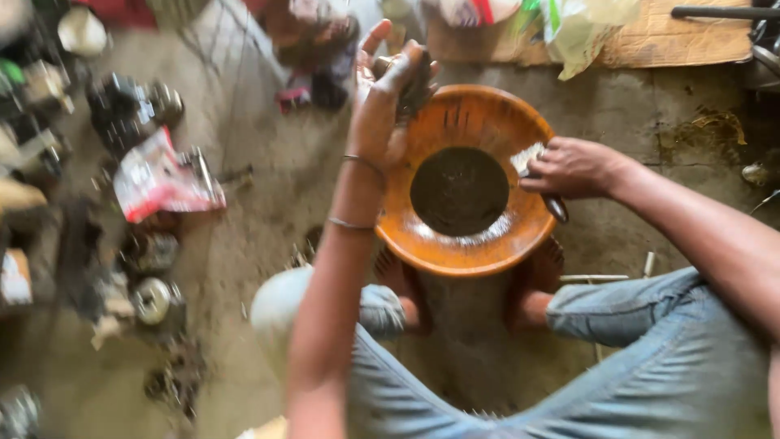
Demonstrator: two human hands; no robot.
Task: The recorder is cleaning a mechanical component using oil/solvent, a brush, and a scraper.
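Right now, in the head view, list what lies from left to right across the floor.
Dark metal parts → red and white packet → left hand holding a dark part → orange basin → right hand with a brush.

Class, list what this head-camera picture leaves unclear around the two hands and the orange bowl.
- Dark object in the left hand: head view, fingers cover it.
- Brush in the right hand: mostly hidden by the hand.
- Orange bowl: dark contents unidentifiable.
- Floor clutter: motion-blurred.
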